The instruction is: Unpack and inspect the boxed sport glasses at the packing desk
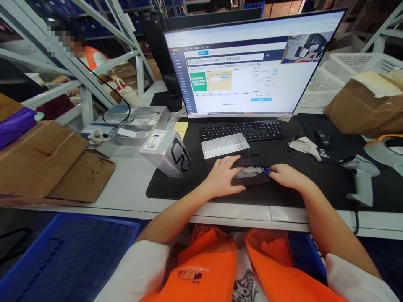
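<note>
On the black desk mat lies a dark, rounded case (252, 181), with pale grey material showing in its opening. My left hand (222, 178) has its fingers spread over the case's left end, thumb apart at the near side. At the right end, my right hand (288, 176) pinches a small blue piece (266, 170); its exact kind is too small to make out. Just beyond my left hand sits an open, shallow white box (225, 147). To the left stands a grey product box (166, 154) with black goggle-like eyewear printed on it.
A keyboard (244, 131) and monitor (233, 79) are behind. On the right lie a barcode scanner (362, 178), mouse (323, 137), tape roll (385, 151) and cardboard box (362, 105). Cardboard boxes (37, 159) and a clear tray (147, 121) stand left; another person (94, 58) is beyond.
</note>
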Action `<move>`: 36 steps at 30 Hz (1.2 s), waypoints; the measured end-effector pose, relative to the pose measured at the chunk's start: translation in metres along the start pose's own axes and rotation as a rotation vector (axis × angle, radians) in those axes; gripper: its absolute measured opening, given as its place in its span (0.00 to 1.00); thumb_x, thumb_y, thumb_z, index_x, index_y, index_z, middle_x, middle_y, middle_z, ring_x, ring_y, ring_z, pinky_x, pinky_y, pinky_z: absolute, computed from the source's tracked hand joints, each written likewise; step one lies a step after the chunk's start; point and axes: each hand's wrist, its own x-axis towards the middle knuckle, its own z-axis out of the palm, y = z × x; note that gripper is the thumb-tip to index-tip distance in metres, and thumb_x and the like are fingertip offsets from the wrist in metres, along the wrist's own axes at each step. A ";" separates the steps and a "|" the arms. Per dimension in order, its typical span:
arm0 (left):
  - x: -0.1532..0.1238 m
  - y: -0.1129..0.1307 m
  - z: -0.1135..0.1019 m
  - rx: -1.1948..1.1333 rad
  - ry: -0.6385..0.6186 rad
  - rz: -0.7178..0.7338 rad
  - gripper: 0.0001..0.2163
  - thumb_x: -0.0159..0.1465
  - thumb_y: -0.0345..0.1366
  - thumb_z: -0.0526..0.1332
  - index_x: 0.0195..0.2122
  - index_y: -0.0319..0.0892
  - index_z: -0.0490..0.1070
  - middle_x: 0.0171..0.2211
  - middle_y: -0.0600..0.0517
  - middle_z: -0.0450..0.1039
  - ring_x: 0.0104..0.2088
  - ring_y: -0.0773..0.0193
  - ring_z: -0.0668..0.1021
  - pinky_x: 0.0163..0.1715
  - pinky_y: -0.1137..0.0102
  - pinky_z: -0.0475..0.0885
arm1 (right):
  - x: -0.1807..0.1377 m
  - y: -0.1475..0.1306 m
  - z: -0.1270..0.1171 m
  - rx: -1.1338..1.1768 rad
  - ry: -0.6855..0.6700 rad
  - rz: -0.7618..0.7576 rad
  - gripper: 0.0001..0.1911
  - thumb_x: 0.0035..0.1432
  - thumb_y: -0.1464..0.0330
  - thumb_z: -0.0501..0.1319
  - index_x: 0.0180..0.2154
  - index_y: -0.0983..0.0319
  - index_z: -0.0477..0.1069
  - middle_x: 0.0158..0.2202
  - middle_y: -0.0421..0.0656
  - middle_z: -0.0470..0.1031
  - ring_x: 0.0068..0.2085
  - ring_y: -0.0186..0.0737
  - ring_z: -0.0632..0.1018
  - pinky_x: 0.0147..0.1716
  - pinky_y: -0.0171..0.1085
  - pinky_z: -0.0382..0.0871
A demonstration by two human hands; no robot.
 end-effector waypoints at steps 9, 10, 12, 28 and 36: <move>-0.002 0.001 0.003 -0.013 0.063 0.009 0.27 0.59 0.52 0.69 0.57 0.44 0.76 0.69 0.41 0.60 0.67 0.42 0.64 0.62 0.48 0.62 | -0.003 -0.001 0.010 -0.041 0.037 -0.115 0.05 0.53 0.68 0.64 0.32 0.62 0.76 0.35 0.47 0.76 0.36 0.43 0.78 0.37 0.37 0.70; -0.002 0.000 0.003 -0.022 0.068 0.004 0.27 0.60 0.52 0.69 0.57 0.44 0.76 0.69 0.41 0.60 0.67 0.42 0.65 0.63 0.48 0.62 | -0.004 -0.001 0.012 -0.040 0.039 -0.120 0.05 0.54 0.66 0.64 0.30 0.62 0.75 0.34 0.47 0.75 0.36 0.43 0.78 0.37 0.37 0.70; -0.002 -0.002 0.004 -0.039 0.075 -0.009 0.27 0.60 0.52 0.69 0.58 0.45 0.76 0.69 0.41 0.60 0.67 0.42 0.65 0.63 0.48 0.62 | -0.008 0.003 0.011 -0.038 0.059 -0.128 0.09 0.59 0.64 0.61 0.30 0.61 0.74 0.35 0.48 0.76 0.37 0.44 0.78 0.39 0.39 0.70; -0.001 -0.010 0.016 -0.211 0.211 -0.061 0.32 0.59 0.49 0.71 0.63 0.45 0.70 0.71 0.41 0.57 0.68 0.46 0.64 0.65 0.51 0.61 | -0.009 -0.118 -0.002 -0.162 0.192 -0.458 0.16 0.71 0.65 0.50 0.38 0.63 0.74 0.41 0.52 0.78 0.44 0.48 0.77 0.47 0.45 0.69; 0.001 -0.015 0.015 -0.249 0.160 -0.053 0.12 0.69 0.46 0.62 0.42 0.47 0.83 0.68 0.48 0.63 0.69 0.48 0.63 0.65 0.48 0.61 | -0.039 -0.039 0.000 0.234 0.589 -0.344 0.16 0.68 0.65 0.55 0.53 0.59 0.74 0.50 0.47 0.78 0.51 0.45 0.78 0.55 0.45 0.72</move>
